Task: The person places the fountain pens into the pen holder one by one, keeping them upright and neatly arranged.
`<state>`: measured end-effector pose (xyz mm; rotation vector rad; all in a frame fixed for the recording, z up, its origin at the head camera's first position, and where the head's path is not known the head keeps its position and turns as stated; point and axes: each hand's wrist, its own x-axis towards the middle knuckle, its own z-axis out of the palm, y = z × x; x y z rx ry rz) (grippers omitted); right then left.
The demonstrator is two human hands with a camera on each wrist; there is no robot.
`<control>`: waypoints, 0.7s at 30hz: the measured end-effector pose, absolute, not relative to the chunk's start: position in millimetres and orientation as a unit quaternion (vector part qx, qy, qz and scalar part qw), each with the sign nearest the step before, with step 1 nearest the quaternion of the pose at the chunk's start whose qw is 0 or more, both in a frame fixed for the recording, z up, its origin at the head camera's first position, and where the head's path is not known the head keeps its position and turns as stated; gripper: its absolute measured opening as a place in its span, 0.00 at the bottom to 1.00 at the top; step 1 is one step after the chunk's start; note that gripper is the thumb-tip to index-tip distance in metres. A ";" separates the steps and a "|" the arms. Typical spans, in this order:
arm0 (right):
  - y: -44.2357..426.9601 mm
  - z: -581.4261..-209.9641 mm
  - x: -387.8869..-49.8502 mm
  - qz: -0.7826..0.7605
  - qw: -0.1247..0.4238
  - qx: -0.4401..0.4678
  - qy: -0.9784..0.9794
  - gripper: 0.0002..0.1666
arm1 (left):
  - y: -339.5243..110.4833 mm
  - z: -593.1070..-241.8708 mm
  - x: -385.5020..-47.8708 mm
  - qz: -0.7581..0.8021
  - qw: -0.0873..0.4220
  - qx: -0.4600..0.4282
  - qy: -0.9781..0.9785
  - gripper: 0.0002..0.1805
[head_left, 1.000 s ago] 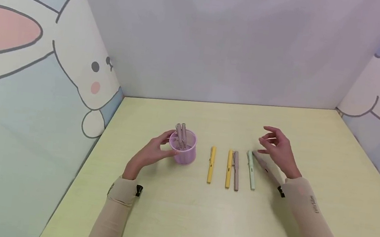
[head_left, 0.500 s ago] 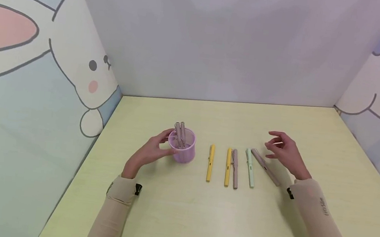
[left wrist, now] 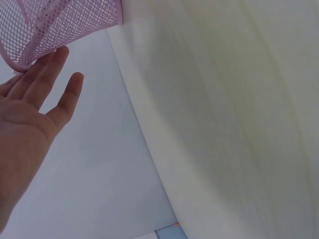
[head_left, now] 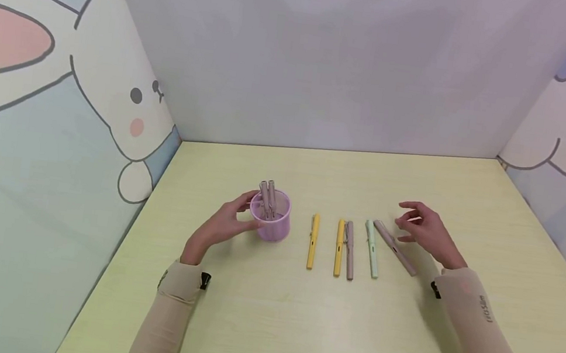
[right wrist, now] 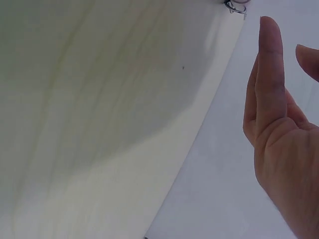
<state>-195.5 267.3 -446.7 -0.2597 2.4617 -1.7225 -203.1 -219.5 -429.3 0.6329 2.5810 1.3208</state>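
My left hand [head_left: 221, 225] holds a purple mesh pen holder [head_left: 277, 232] by its left side, thumb at the near side and fingers behind. Two mauve pens [head_left: 266, 195] stand in it, leaning left. In the left wrist view, fingertips [left wrist: 60, 55] touch the mesh wall. My right hand [head_left: 429, 236] hovers with bent, relaxed fingers and nothing in them, just right of a slanted mauve pen [head_left: 395, 248]. Left of that pen lie a mint green pen [head_left: 372, 249], another mauve pen [head_left: 350, 251] and two yellow pens [head_left: 339, 248], roughly parallel.
The pale yellow table [head_left: 271, 316] meets a plain back wall [head_left: 349, 67]. Side walls with cartoon rabbit drawings [head_left: 109, 78] stand at left and right. In the right wrist view, a pen's clip [right wrist: 235, 7] shows at the top.
My right hand has drawn back to the right and slightly nearer, uncovering the slanted mauve pen. The left hand stays at the pen holder. The head view has shifted a little.
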 end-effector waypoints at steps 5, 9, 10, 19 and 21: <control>269.5 -448.6 -195.2 -0.559 0.091 -0.086 0.820 0.32 | -219.4 -428.4 -203.2 0.441 0.088 0.211 0.868 0.43; 270.1 -450.8 -195.7 -0.561 0.112 -0.084 0.816 0.33 | -219.4 -428.2 -203.6 0.443 0.088 0.211 0.867 0.43; 270.3 -451.6 -196.0 -0.562 0.117 -0.083 0.815 0.33 | -219.4 -428.2 -203.7 0.443 0.088 0.211 0.867 0.43; 266.8 -455.0 -197.1 -0.543 0.143 -0.079 0.824 0.30 | -219.3 -428.3 -203.5 0.444 0.090 0.213 0.866 0.43; 265.2 -454.7 -197.2 -0.536 0.148 -0.076 0.828 0.30 | -219.6 -428.6 -203.8 0.444 0.090 0.214 0.866 0.43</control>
